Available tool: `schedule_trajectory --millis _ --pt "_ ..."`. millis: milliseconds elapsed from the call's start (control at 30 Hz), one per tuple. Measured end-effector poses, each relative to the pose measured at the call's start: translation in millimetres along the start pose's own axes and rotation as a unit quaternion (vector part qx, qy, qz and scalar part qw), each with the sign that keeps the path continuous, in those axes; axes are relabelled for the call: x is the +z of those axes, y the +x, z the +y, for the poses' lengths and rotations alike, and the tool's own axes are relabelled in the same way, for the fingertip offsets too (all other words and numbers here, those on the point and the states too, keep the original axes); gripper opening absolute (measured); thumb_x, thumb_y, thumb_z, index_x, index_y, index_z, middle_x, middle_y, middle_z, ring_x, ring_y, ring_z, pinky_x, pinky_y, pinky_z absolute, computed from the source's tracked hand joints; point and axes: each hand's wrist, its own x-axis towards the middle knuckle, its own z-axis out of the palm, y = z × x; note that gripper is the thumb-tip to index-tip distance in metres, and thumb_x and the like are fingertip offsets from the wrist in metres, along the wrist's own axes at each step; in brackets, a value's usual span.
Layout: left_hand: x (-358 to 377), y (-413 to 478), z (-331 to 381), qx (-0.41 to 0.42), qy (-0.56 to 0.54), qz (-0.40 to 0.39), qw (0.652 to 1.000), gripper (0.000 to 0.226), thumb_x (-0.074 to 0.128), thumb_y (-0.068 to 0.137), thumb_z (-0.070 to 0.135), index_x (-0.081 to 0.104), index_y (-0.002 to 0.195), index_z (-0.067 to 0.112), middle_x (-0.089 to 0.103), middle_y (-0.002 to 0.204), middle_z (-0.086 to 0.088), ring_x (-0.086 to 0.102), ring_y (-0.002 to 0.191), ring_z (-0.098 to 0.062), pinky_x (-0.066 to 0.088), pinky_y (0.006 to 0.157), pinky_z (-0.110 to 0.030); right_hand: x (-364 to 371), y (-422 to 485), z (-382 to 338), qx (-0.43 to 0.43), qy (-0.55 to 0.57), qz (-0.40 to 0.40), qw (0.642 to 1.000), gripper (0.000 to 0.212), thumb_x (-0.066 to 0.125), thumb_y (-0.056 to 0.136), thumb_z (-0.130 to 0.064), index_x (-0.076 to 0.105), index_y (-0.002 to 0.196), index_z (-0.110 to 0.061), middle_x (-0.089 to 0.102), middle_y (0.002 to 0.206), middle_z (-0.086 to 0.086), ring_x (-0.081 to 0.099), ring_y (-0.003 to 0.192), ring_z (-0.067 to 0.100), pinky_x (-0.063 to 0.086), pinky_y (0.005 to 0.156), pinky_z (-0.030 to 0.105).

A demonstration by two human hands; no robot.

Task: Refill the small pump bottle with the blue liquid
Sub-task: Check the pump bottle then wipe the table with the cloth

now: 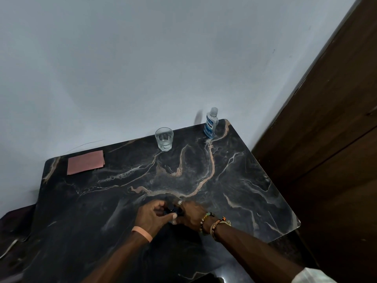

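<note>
The left hand (152, 217) and right hand (192, 215) clamp their fingers on the small pump bottle (172, 211), while the capped mouthwash bottle (211, 123) stands well apart, so pouring seems not yet begun.

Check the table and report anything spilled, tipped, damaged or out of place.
Nothing stands out. The blue liquid bottle stands upright and capped, the glass is upright, the pink cloth lies flat. No spill shows on the table. The left hand and right hand grip a small dark item.
</note>
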Motion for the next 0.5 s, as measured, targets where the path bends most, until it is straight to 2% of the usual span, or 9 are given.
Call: schedule_trajectory --millis 167,267,333,400,500 --pt "-0.4 2.1 -3.4 -0.001 -0.014 -0.013 1.000 0.037 0.092 0.058 0.026 0.073 0.088 0.029 0.073 0.088 0.005 0.068 0.086 -0.007 0.057 0.075 -0.026 -2.4 -0.2 -2.6 -0.010 -0.006 -0.008 1.000 0.040 0.068 0.086 -0.038 0.054 0.120 -0.022 0.063 0.115 0.007 0.060 0.102 0.027 0.047 0.080 0.034" --pt "-1.4 -0.4 -4.6 0.001 -0.001 -0.011 1.000 0.042 0.091 0.059 0.032 0.069 0.094 0.031 0.071 0.091 0.005 0.067 0.087 -0.007 0.056 0.071 -0.021 -3.0 -1.1 -4.6 -0.013 -0.012 -0.011 1.000 0.041 0.068 0.087 -0.038 0.052 0.121 -0.021 0.062 0.117 0.008 0.060 0.103 0.028 0.046 0.078 0.032" --pt "-2.7 -2.0 -4.2 -0.005 0.015 -0.022 1.000 0.055 0.092 0.058 0.036 0.064 0.104 0.029 0.067 0.098 0.008 0.065 0.091 -0.007 0.054 0.071 -0.019 -3.4 -1.1 -4.2 -0.012 -0.012 -0.010 1.000 0.045 0.067 0.087 -0.040 0.051 0.124 -0.020 0.062 0.119 0.008 0.060 0.105 0.027 0.045 0.078 0.032" --pt "-5.5 -3.9 -5.6 -0.012 0.029 -0.031 0.999 0.068 0.092 0.057 0.032 0.055 0.115 0.032 0.061 0.104 0.013 0.061 0.095 -0.004 0.053 0.073 -0.019 -3.3 -0.9 -2.5 -0.003 -0.004 -0.009 1.000 0.053 0.069 0.086 -0.041 0.049 0.132 -0.022 0.060 0.125 0.006 0.058 0.110 0.025 0.044 0.083 0.031" --pt "-10.2 -5.5 -12.8 -0.033 0.047 -0.059 0.997 0.065 0.086 0.063 0.016 0.054 0.116 0.036 0.061 0.108 0.012 0.060 0.099 -0.004 0.056 0.077 -0.022 -1.8 0.7 3.0 0.005 0.003 -0.006 1.000 0.062 0.073 0.083 -0.034 0.045 0.137 -0.024 0.057 0.131 0.003 0.055 0.117 0.023 0.039 0.088 0.027"
